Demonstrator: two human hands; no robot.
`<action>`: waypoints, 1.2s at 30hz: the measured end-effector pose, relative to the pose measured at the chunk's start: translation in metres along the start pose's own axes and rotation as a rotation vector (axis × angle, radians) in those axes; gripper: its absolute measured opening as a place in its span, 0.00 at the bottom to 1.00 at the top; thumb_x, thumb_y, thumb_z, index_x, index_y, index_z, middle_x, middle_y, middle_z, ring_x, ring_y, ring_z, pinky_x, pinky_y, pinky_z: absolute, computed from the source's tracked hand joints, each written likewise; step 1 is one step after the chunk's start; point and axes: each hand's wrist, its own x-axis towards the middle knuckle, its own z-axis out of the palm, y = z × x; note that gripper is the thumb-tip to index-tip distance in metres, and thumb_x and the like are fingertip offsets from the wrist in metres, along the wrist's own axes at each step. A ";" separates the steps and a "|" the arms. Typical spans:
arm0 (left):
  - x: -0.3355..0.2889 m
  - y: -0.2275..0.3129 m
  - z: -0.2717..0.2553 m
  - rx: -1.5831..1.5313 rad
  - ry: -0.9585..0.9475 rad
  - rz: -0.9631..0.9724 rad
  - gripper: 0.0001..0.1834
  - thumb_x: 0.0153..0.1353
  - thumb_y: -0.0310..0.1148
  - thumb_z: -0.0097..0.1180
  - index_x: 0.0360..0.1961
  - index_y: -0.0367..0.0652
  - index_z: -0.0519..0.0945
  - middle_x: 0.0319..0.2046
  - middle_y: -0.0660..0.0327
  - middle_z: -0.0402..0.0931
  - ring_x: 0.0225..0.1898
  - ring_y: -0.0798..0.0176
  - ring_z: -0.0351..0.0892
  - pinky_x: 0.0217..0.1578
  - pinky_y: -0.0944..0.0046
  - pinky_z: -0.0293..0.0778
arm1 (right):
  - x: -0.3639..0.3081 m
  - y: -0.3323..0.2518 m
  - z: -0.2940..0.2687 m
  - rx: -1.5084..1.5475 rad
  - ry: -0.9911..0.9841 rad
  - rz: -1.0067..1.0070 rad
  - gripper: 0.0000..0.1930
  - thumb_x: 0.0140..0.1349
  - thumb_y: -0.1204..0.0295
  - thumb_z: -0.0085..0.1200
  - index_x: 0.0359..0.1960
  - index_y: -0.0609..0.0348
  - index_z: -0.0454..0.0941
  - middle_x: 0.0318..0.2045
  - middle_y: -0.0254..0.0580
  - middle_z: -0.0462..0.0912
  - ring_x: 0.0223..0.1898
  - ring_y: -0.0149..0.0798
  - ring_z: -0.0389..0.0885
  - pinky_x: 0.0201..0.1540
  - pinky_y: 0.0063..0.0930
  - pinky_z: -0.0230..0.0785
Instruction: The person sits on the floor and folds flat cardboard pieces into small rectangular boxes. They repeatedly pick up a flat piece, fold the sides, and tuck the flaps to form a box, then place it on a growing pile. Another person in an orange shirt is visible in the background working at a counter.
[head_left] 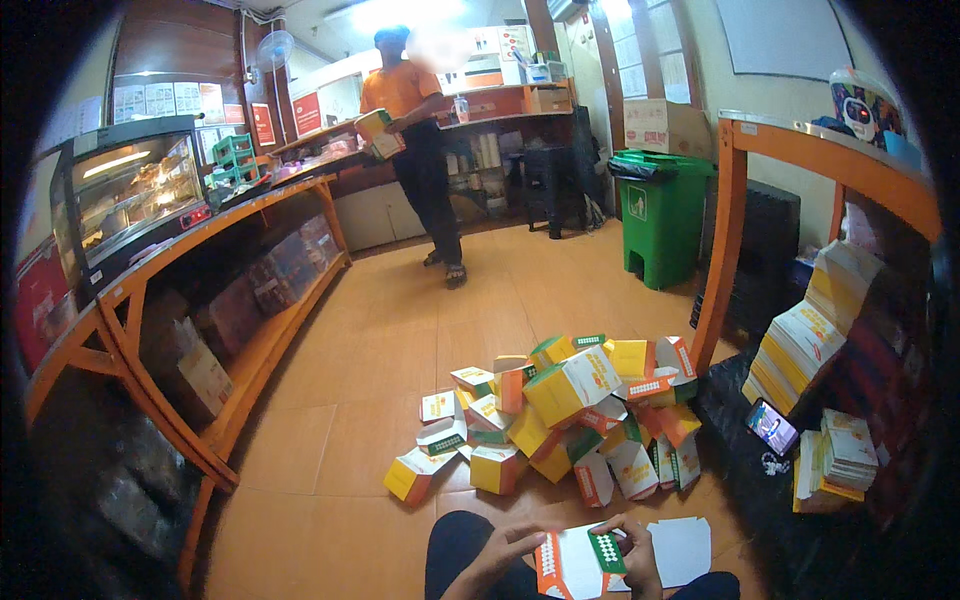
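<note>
Low in the head view, a partly folded paper food box, white inside with orange and green patterned flaps, is held between both my hands. My left hand grips its orange side, thumb on top. At the green flap, my right hand closes round the other side. A flat white carton sheet lies beside my right hand, over my leg. Just beyond my knees, a loose heap of folded boxes in yellow, white, orange and green sits on the floor.
Stacked flat cartons, a smaller carton stack and a phone lie at the right. A person in orange stands ahead holding a yellow-and-white box. Around are a green bin, wooden counter and display warmer.
</note>
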 end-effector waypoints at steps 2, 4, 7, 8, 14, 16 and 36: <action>0.011 -0.006 -0.005 -0.367 -0.056 0.065 0.38 0.66 0.54 0.58 0.70 0.42 0.67 0.61 0.56 0.74 0.63 0.60 0.72 0.66 0.56 0.63 | 0.008 0.000 -0.002 -0.121 0.083 -0.058 0.21 0.53 0.75 0.72 0.48 0.60 0.79 0.44 0.38 0.82 0.45 0.32 0.82 0.51 0.30 0.76; 0.028 -0.021 -0.016 -0.417 -0.051 0.103 0.53 0.62 0.66 0.54 0.77 0.47 0.50 0.70 0.56 0.63 0.71 0.57 0.62 0.70 0.52 0.56 | 0.029 -0.008 -0.001 -0.018 0.263 0.107 0.20 0.62 0.67 0.66 0.52 0.58 0.77 0.48 0.38 0.81 0.50 0.34 0.80 0.51 0.33 0.77; 0.058 -0.066 -0.044 -0.171 0.031 0.048 0.50 0.64 0.66 0.52 0.76 0.46 0.53 0.70 0.55 0.62 0.70 0.56 0.62 0.69 0.53 0.58 | 0.103 -0.041 -0.017 0.177 0.425 -0.145 0.26 0.67 0.56 0.60 0.63 0.54 0.71 0.56 0.38 0.77 0.55 0.40 0.77 0.55 0.39 0.73; 0.069 -0.087 -0.051 -0.108 0.043 0.017 0.39 0.71 0.60 0.47 0.74 0.49 0.60 0.67 0.58 0.68 0.68 0.56 0.65 0.67 0.46 0.60 | 0.132 -0.055 -0.026 0.167 0.472 -0.200 0.28 0.69 0.54 0.57 0.66 0.53 0.68 0.60 0.40 0.75 0.57 0.41 0.76 0.58 0.41 0.71; 0.093 -0.201 -0.070 -0.039 0.107 -0.130 0.26 0.72 0.44 0.53 0.63 0.38 0.73 0.55 0.55 0.79 0.55 0.59 0.78 0.57 0.59 0.72 | 0.208 -0.016 -0.078 -0.045 0.636 -0.248 0.27 0.74 0.59 0.49 0.70 0.53 0.59 0.60 0.44 0.69 0.58 0.38 0.71 0.60 0.37 0.67; 0.098 -0.224 -0.070 0.023 0.137 -0.087 0.19 0.76 0.35 0.46 0.59 0.34 0.77 0.54 0.53 0.80 0.54 0.60 0.81 0.57 0.61 0.76 | 0.186 0.042 -0.098 -0.159 0.502 -0.298 0.24 0.73 0.63 0.50 0.67 0.54 0.62 0.55 0.39 0.71 0.55 0.35 0.72 0.57 0.34 0.67; 0.170 -0.340 0.005 0.306 -0.095 -0.295 0.24 0.62 0.39 0.67 0.55 0.38 0.76 0.42 0.58 0.81 0.44 0.59 0.81 0.42 0.60 0.80 | -0.044 0.126 -0.219 -1.399 0.781 1.017 0.58 0.46 0.38 0.69 0.75 0.54 0.56 0.73 0.56 0.59 0.73 0.59 0.58 0.69 0.64 0.55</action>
